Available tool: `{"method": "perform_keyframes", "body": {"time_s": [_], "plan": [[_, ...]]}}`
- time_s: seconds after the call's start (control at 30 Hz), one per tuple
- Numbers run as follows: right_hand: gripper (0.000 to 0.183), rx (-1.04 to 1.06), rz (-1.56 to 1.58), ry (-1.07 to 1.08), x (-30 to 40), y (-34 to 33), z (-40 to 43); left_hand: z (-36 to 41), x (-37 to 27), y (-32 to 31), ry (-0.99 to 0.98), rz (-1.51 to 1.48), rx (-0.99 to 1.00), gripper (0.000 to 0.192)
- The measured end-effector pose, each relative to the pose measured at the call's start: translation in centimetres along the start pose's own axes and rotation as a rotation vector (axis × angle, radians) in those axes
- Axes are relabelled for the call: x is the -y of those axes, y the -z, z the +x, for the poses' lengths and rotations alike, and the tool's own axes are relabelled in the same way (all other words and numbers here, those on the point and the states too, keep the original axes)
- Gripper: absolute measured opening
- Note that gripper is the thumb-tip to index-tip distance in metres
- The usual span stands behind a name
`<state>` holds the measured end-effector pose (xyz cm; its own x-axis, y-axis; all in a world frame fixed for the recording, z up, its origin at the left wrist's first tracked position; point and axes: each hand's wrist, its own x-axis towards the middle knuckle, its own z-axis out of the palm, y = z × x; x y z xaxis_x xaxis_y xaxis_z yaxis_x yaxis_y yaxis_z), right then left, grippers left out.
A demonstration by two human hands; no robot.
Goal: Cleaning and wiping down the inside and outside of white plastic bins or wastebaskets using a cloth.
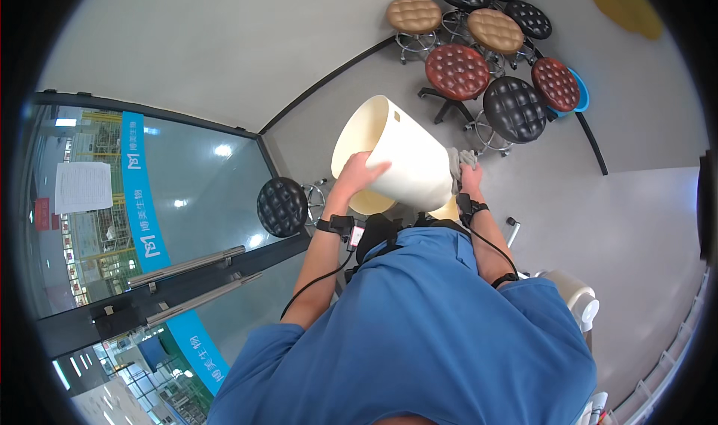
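Observation:
A white plastic bucket-like bin (412,155) is tilted on its side in front of me, its wide mouth facing up and left. My left hand (362,172) grips the bin at its rim, the thumb on the outer wall. At the bin's base, my right hand (470,175) holds a crumpled grey cloth (457,167) against the bottom. Cream-coloured round surfaces (371,202) show partly beneath the bin; what they belong to is hidden.
Several tufted round stools stand ahead, among them a red one (457,72) and a black one (514,109), beside a blue basin (583,91). Another black stool (282,206) is near the glass door (213,172) with metal handles (188,267) at left.

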<state>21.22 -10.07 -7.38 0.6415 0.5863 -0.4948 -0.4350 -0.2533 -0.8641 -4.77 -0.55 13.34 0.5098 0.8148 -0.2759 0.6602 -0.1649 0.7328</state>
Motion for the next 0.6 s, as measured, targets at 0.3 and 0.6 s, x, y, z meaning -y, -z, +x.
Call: {"method": "perform_keyframes", "body": {"time_s": [0.3,0.6], "plan": [[0.042,0.457,-0.020,0.079,6.0,-6.8,-4.2,0.4,1.8,-4.2,-0.093,-0.266,0.208,0.036],[0.066,0.773,-0.419,0.333,10.0,-10.9,-6.9,0.7,2.6,-4.6,-0.199,-0.155,0.031,0.034]]}}
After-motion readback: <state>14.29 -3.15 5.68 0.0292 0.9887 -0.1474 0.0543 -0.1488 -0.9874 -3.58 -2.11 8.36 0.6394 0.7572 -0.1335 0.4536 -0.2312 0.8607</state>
